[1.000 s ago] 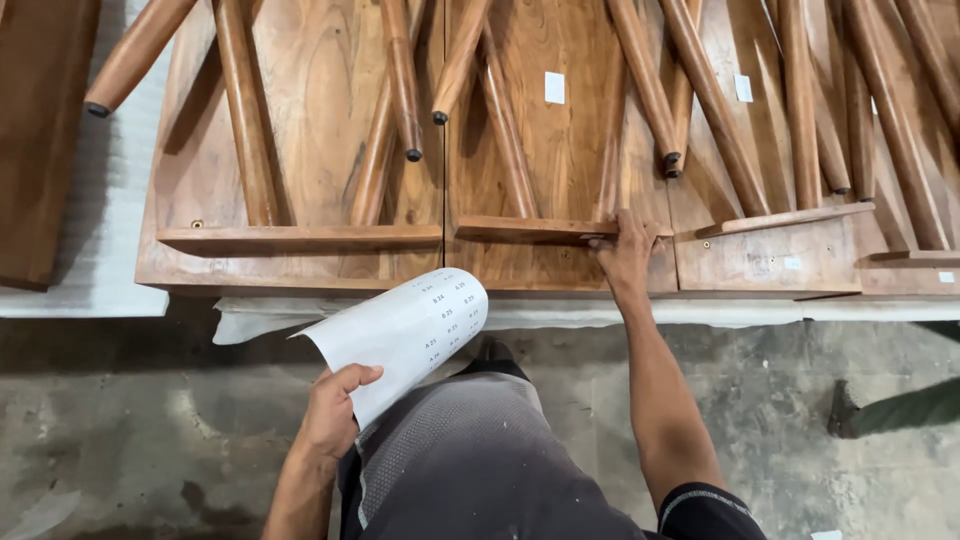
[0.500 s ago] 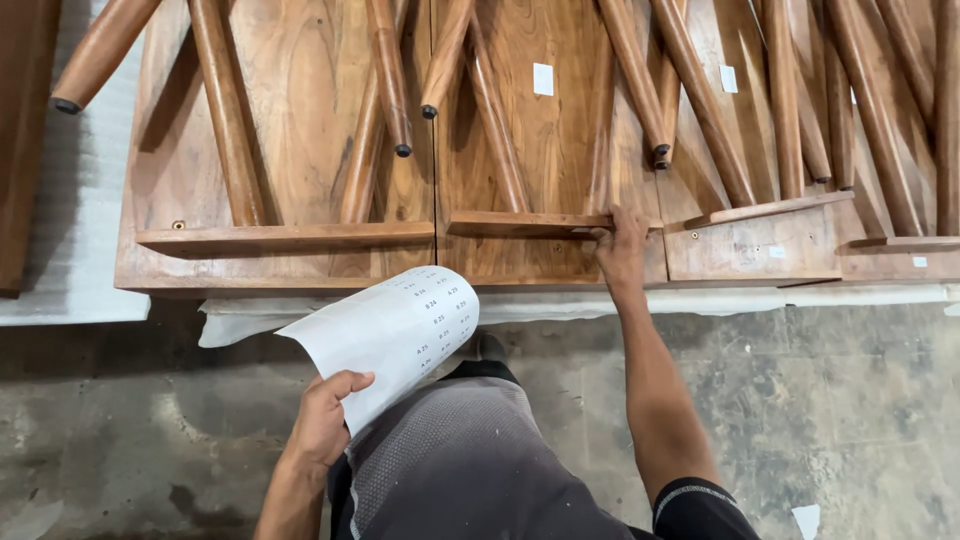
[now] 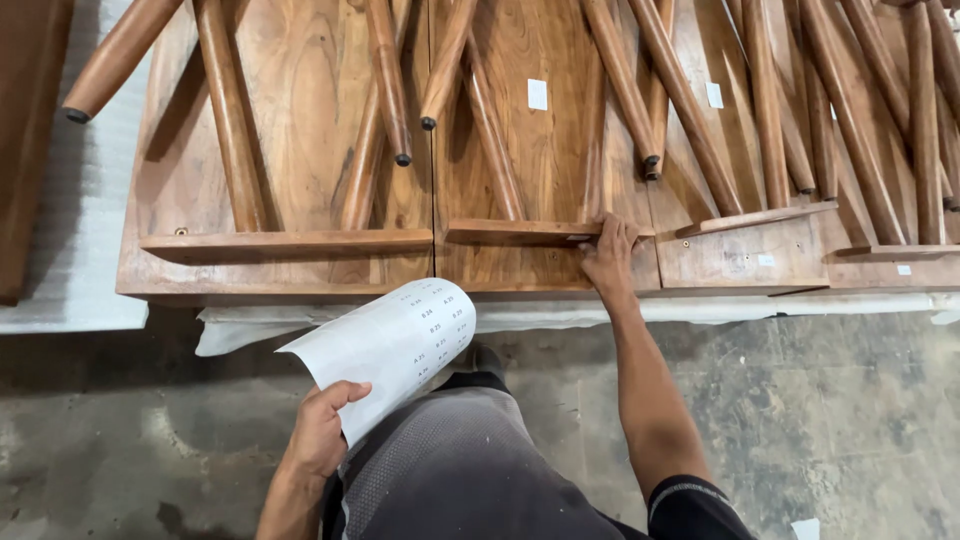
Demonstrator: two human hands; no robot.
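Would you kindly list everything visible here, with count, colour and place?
upturned wooden tables: about four, brown, side by side across the top, legs pointing up
small stickers: a few, white, on the table undersides
foam sheet: one, white, under the tables at left
concrete floor: grey, lower half
curled label sheet: one, white, bottom centre
dark wooden panel: one, far left edge
left hand: holds the label sheet
right hand: fingers on the brown rail of the second table
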